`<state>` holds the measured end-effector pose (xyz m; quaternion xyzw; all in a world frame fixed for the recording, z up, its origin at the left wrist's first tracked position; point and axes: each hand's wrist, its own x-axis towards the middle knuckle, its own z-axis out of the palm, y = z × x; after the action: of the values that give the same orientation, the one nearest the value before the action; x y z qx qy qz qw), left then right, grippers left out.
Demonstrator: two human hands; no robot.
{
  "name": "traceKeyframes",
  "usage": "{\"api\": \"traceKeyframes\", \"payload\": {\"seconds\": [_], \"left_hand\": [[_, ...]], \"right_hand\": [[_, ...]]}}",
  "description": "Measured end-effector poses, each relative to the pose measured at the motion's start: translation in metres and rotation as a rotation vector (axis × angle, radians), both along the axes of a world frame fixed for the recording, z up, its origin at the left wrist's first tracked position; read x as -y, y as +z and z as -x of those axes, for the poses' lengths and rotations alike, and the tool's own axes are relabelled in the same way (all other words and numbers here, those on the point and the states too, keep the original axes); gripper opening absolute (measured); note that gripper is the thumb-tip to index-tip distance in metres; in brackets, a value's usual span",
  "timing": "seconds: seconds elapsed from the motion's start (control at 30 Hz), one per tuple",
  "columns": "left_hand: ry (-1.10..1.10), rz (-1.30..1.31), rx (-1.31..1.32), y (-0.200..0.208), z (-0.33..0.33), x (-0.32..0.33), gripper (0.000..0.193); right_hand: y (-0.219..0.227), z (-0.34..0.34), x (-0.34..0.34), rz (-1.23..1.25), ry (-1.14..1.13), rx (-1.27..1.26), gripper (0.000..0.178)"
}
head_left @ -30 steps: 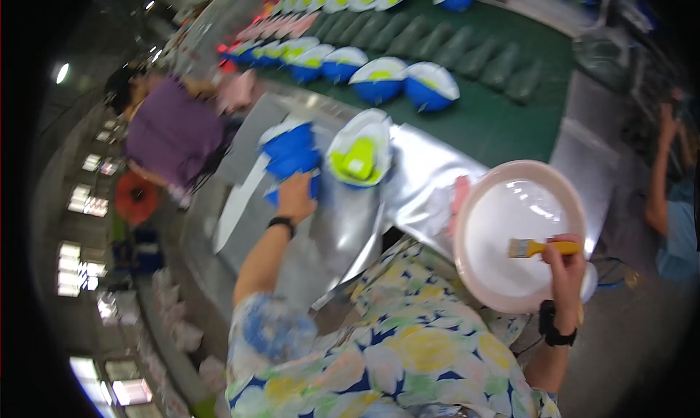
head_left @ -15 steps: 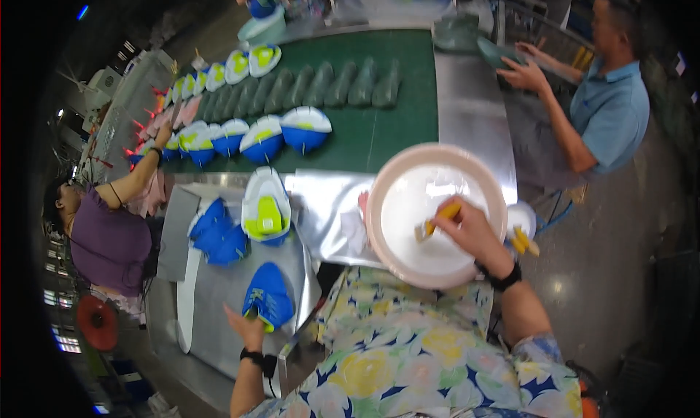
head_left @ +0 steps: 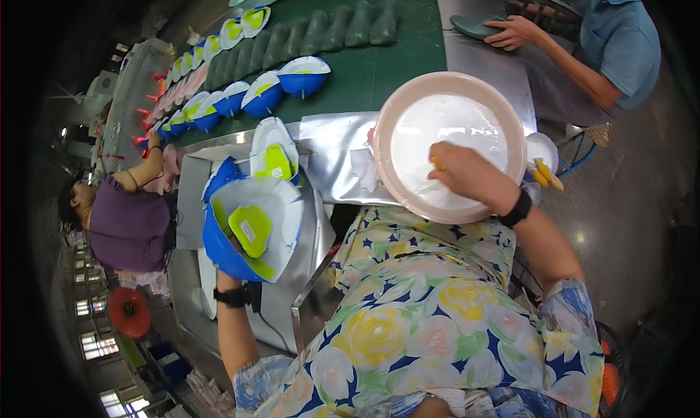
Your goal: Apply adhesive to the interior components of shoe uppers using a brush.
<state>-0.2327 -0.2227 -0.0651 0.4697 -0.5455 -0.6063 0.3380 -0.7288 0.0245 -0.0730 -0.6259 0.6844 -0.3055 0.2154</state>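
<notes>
Two hands (head_left: pixel 467 172), one held upper (head_left: pixel 253 228), one pink basin (head_left: pixel 383 148), two co-workers (head_left: pixel 131 225) appear.

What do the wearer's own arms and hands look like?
Right hand: ungloved; left hand: mostly hidden. Black left wristband and black right wristband. Left sleeve and right sleeve patterned in blue and white, forearms uncovered.

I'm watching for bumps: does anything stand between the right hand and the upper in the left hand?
Yes: the left rim of the pink basin. The right hand is within that rim in the view, the blue-and-white upper in the left hand outside it. Nothing else visibly blocks.
</notes>
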Motion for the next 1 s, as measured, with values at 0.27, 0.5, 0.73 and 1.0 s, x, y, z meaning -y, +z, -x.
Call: {"api": "traceKeyframes", "payload": {"seconds": [0.27,0.5,0.73,1.0], "left_hand": [[-0.514,-0.191,-0.167,0.041,0.180,-0.003,0.046],[-0.881,-0.207,-0.241,0.083,0.304,-0.040,0.046],[-0.890,-0.305,-0.229,0.060,0.311,-0.052,0.045],[-0.812,-0.429,-0.239,0.028,0.328,-0.064,0.044]], "right_hand": [[0.073,0.045,-0.002,0.338,-0.149,0.294,0.024],[0.097,0.049,0.002,0.513,-0.053,0.274,0.026],[0.088,0.043,-0.024,0.490,-0.489,0.441,0.032],[0.058,0.006,-0.015,0.360,-0.705,0.701,0.041]]}}
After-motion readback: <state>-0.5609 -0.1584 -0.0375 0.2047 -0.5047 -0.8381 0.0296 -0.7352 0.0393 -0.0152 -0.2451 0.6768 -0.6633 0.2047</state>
